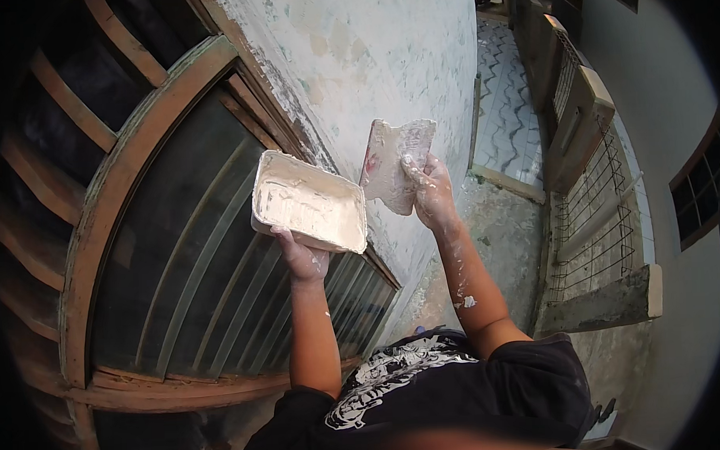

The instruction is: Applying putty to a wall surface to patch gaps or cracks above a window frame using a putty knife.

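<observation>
Gripping tub (319, 187): left fingers (282, 233), mostly hidden beneath | right fingers (414, 172) pinching smeared spreader (386, 164), far side unseen

The body wears a black, short-sleeved cloth T-shirt (493, 399) with a large, irregular white-and-grey graphic print (393, 376) across the front. Both forearms are bare below the sleeves (543, 365). Pale, chalky smears (459, 261) streak the right forearm (475, 288), with one thicker white blob (468, 302); whitish residue marks both hands (434, 199).
</observation>
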Motion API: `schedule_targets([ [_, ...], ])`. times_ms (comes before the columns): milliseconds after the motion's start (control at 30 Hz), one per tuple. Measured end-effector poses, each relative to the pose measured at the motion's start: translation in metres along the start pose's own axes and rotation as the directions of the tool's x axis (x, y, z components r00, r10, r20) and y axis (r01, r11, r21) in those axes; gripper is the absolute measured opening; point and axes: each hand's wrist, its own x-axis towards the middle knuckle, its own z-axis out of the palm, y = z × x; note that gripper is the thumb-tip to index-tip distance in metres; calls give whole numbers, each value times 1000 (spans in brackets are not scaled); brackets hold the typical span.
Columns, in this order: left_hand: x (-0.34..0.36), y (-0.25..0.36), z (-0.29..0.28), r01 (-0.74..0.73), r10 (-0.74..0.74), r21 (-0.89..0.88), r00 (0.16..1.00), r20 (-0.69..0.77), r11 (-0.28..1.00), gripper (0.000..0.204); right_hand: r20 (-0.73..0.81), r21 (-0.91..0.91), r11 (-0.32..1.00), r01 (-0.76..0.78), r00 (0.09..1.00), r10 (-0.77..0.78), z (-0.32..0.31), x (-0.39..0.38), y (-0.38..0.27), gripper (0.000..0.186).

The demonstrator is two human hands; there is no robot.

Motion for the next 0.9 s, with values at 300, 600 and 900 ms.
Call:
schedule_targets([
  [300, -14, -6, -7, 17, -17, -8, 1000, -19, 1000, 101, -127, 23, 998, 61, 990, -58, 11, -44, -8, 29],
  [600, -22, 0, -9, 3, -4, -42, 1000, -29, 999, 95, -100, -86, 967, 238, 964, -246, 32, -59, -2, 30],
  [900, -14, 14, 11, 92, -110, -168, 988, -105, 981, 81, 249, -497, 710, 500, 865, -435, 41, -83, 12, 14],
])
